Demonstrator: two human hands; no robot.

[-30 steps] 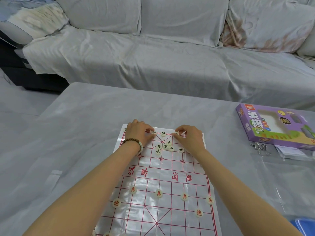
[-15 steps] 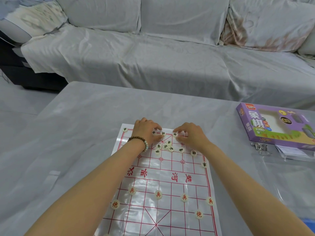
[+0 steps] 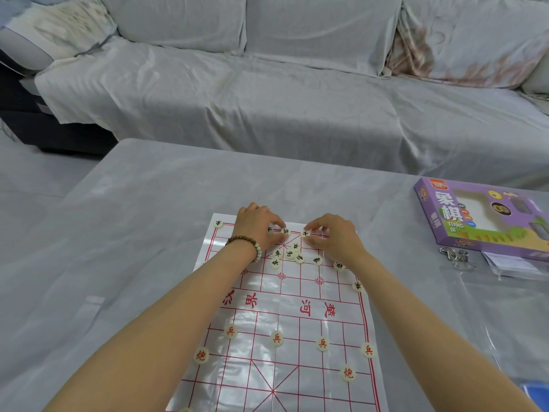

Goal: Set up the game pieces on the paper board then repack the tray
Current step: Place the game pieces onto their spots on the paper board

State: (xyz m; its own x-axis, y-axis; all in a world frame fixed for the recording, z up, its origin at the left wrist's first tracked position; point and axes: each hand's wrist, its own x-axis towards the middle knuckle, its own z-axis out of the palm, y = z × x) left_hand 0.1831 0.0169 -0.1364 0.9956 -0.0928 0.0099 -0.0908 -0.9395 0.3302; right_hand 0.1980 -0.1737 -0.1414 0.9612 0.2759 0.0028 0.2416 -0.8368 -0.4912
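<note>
Head view: left hand (image 3: 258,225) pinches a black piece (image 3: 286,231) on the paper board (image 3: 261,379) far row. Right hand (image 3: 334,234) pinches a second piece (image 3: 305,233) just beside it, likely seating both on grid points. Loose black pieces (image 3: 290,254) wait between the wrists.

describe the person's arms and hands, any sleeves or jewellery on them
Both forearms are bare, with no sleeves in view. The left hand has a bead bracelet at the wrist: mostly dark brown round beads, with a few pale ones. The right hand and its wrist wear nothing. No gloves or watch show on either, and no rings that can be made out.
</note>
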